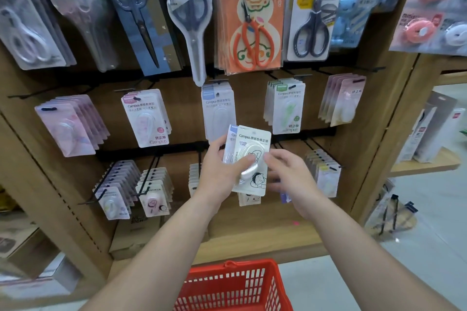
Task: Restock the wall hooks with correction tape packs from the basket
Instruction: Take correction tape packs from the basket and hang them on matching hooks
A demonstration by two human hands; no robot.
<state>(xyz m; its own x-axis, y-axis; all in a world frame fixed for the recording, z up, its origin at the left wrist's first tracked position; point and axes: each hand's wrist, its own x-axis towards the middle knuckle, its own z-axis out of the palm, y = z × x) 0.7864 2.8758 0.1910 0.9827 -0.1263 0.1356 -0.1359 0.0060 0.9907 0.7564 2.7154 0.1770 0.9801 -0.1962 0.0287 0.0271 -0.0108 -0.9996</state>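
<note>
Left hand (219,171) grips 2 correction tape packs (252,154), basket (228,266) at 6 o'clock. Right hand (290,174) touches their 3 o'clock edge, grip unclear; best peel 1 off, hole toward the 12 o'clock hook (217,81).

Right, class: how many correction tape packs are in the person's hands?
2. The front pack sits in the left hand, with the right hand at its right edge; a blue-edged pack is tucked behind it on the left. More may be hidden behind.
</note>
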